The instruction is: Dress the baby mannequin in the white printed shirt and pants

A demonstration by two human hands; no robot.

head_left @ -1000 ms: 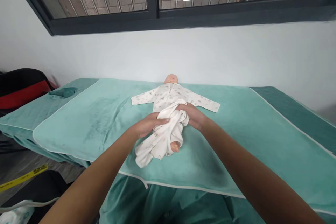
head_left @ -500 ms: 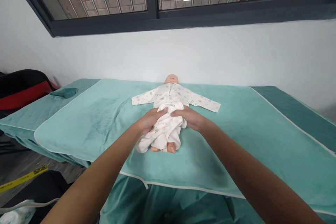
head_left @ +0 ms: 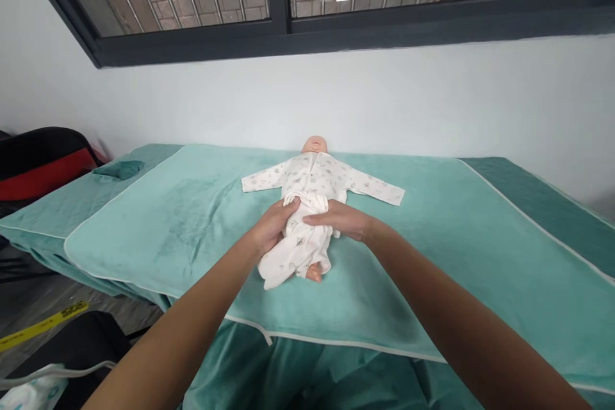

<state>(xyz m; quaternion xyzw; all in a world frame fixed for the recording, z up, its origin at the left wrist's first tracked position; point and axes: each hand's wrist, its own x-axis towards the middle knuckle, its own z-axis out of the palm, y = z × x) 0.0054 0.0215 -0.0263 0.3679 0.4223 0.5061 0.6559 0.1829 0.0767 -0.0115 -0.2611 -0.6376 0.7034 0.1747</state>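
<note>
- One baby doll [head_left: 315, 143], on its back on the bed [head_left: 480, 256]; long axis running from the near side toward the wall [head_left: 307, 99], head at the wall end.
- Patterned white trousers [head_left: 302, 251], around the doll's lower body, directly between the hands, bunched at the waist.
- Left hand [head_left: 275, 224]: grip holding the waist's left edge; nearer the leg slanting left, no foot showing.
- Right hand [head_left: 348, 220]: grip holding the right edge, thumb across the front; nearer the bare foot [head_left: 314, 272].
</note>
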